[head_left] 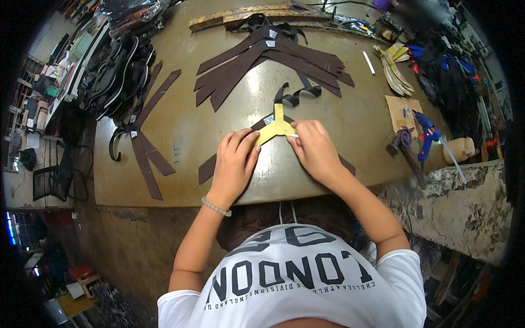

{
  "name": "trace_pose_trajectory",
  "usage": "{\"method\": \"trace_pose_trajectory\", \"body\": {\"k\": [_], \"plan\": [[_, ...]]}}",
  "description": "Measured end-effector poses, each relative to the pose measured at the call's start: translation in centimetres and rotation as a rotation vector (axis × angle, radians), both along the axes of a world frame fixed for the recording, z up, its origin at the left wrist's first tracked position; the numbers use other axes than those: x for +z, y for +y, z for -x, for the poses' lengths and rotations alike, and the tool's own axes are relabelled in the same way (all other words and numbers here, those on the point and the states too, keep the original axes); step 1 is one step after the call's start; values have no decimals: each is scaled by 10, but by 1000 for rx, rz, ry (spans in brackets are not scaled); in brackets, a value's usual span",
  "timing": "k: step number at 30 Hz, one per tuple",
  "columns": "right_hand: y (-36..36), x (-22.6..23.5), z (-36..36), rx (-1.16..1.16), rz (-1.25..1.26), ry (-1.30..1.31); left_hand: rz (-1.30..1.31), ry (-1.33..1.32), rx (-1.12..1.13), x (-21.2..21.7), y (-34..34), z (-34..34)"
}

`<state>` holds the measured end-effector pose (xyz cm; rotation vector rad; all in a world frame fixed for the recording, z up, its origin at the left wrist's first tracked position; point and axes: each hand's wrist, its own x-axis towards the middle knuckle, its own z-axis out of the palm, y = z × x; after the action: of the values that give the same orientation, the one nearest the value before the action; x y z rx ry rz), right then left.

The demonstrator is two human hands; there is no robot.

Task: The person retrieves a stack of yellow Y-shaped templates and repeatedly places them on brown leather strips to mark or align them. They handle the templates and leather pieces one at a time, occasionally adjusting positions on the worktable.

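A yellow Y-shaped piece lies over a dark brown V-shaped strap at the table's near middle. One arm of the yellow piece points away from me, over the base of a black strap. My left hand presses its bent fingers and thumb on the yellow piece's left arm. Thumb and fingers of my right hand close on its right arm, whose end they hide. A small white label shows beside the piece. The brown strap's right end comes out past my right wrist.
Brown straps are stacked farther back; another brown strap set lies left. Black goods pile at the left edge. To the right are a blue glue gun, hammer, cardboard and yellow pieces.
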<state>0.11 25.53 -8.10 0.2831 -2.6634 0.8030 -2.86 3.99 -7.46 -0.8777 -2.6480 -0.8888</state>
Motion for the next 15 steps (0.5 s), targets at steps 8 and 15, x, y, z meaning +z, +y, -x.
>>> {"method": "trace_pose_trajectory", "body": {"k": [8,15], "plan": [[-7,-2,-14,-78,5,96,-89,-31,18,-7,-2,-4],[-12,-4,-9,-154,148,-15,-83,-41,42,-5,2,-1]]}}
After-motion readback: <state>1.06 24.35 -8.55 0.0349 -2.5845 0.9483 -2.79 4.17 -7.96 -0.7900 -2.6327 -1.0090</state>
